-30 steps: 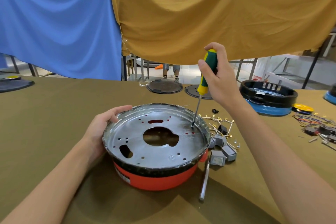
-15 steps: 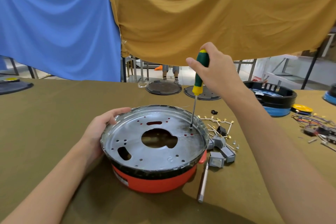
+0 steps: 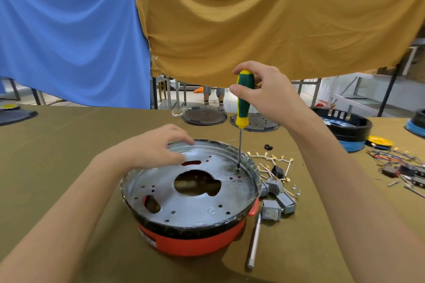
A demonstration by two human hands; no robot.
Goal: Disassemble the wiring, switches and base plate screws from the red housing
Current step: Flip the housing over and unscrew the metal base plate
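The red housing (image 3: 190, 240) sits upside down on the table, its silver base plate (image 3: 190, 200) facing up with a large cut-out in the middle. My right hand (image 3: 264, 94) grips a green and yellow screwdriver (image 3: 243, 101) held upright, its tip on a screw (image 3: 238, 169) near the plate's right rim. My left hand (image 3: 156, 147) hovers over the plate's far left rim, fingers loosely spread and holding nothing. Removed grey switches (image 3: 273, 202) and white wires (image 3: 271, 158) with gold terminals lie right of the housing.
A metal tool (image 3: 254, 243) lies on the table by the housing's right side. Black discs (image 3: 203, 117) sit at the far edge. A black and blue housing (image 3: 347, 131) and a bundle of coloured wires (image 3: 400, 163) are at the right. Blue and ochre cloths hang behind.
My left hand left the plate's left rim and lifted over its far edge. The screwdriver straightened to upright, tip still on the same screw.
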